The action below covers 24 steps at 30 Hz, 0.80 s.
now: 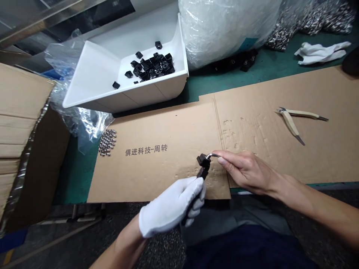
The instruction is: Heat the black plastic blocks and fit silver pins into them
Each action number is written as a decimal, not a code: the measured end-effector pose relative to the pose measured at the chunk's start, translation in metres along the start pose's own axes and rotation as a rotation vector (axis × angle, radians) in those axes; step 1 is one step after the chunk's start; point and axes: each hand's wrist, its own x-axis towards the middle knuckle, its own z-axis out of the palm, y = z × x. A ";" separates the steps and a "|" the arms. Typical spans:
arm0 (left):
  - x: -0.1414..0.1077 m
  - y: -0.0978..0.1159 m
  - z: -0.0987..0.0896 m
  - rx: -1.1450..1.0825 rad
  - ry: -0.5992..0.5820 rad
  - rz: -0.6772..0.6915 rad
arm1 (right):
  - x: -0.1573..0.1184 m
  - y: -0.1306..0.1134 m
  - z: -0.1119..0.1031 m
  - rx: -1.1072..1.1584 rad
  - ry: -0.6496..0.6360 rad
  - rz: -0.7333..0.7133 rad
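My left hand (176, 203), in a white glove, is closed around a long black part (202, 172) whose upper end sticks out above the fingers. The lower portion is mostly hidden in the glove. At its top sits a small black block (203, 160). My bare right hand (246, 170) pinches a thin, bent metal hex key (209, 155) between thumb and fingertips. The short end of that key meets the black block; how deep it sits cannot be made out. Both hands are over the front edge of the cardboard sheet (157, 172).
A white bin (126, 98) holds several black blocks (157, 66). Small metal pieces (107, 142) lie in rows at the cardboard's left. Cutting pliers (291, 117) lie spread on the right. Behind are a plastic-wrapped bundle (224, 26), bagged metal parts (316, 20) and a white glove (321, 52).
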 end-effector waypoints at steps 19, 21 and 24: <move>0.031 0.011 -0.029 0.146 0.059 -0.023 | 0.039 0.006 -0.011 -0.209 -0.222 0.089; 0.032 0.011 -0.031 0.136 0.041 -0.026 | 0.041 0.006 -0.012 -0.225 -0.250 0.092; 0.033 0.013 -0.033 0.139 0.027 -0.040 | 0.045 0.007 -0.014 -0.247 -0.283 0.094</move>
